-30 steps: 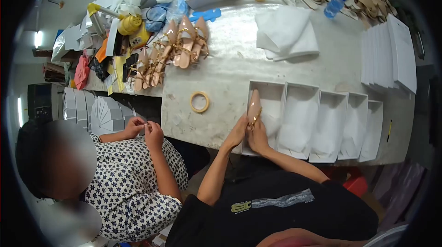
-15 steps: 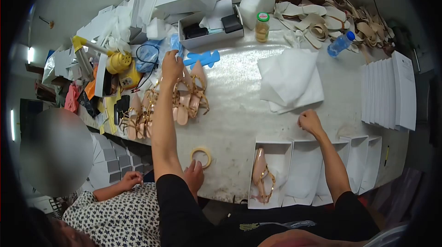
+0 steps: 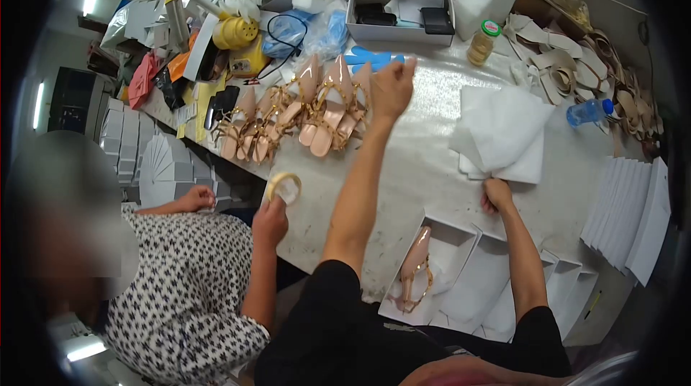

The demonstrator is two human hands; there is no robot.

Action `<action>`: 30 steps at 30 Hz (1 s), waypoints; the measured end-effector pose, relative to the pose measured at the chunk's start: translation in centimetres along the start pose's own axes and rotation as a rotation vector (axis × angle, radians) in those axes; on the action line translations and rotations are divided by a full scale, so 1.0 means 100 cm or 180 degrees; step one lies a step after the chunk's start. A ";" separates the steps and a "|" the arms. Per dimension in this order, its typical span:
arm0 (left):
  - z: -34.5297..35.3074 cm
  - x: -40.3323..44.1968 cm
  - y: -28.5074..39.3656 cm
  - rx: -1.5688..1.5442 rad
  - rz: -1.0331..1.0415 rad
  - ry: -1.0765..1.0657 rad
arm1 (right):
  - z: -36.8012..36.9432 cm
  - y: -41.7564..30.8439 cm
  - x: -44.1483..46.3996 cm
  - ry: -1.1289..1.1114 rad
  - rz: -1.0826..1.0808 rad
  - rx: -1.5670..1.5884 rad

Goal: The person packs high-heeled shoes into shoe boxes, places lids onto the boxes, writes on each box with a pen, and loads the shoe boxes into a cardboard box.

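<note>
Beside the right end of a group of pink pointed shoes [image 3: 333,101] with gold studs, my left hand [image 3: 392,89] is open, its fingers bent and a little apart, near the blue gloves [image 3: 367,57]. My right hand [image 3: 498,196] is curled closed at the lower edge of the white sheets [image 3: 504,130], with nothing visible in it. Below it, one pink studded shoe [image 3: 415,263] lies in the leftmost open white box [image 3: 453,260]. More open white boxes lined with white sheets stand to its right, partly behind my right forearm.
A person in a patterned top [image 3: 191,271] at the left holds up a tape roll [image 3: 286,188]. White lids [image 3: 626,213] stand at the right. A glass jar [image 3: 483,43], a blue-capped bottle [image 3: 588,112], a box of black items [image 3: 399,22] and beige straps [image 3: 561,65] line the back.
My left hand left the boxed shoe, reached over the shoe group and is now at its right side. My right hand moved up to the sheets. The other person lifted the tape roll.
</note>
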State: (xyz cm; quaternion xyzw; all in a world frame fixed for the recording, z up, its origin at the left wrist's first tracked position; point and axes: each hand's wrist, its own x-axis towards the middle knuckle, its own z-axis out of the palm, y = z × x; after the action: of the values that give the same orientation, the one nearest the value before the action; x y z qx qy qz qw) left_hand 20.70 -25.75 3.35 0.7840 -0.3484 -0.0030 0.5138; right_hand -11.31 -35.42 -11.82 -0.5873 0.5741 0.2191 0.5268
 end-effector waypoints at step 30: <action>-0.234 -0.259 0.050 0.0587 0.0049 -0.2363 | 0.112 -0.068 -0.067 0.1025 -0.2612 -0.1386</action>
State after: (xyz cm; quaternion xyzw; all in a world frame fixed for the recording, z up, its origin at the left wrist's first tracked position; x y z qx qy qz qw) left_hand 6.85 6.15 9.23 0.7699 -0.5155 -0.2515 0.2799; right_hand -2.90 -24.17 -7.47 -0.8879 0.3104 0.0148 0.3392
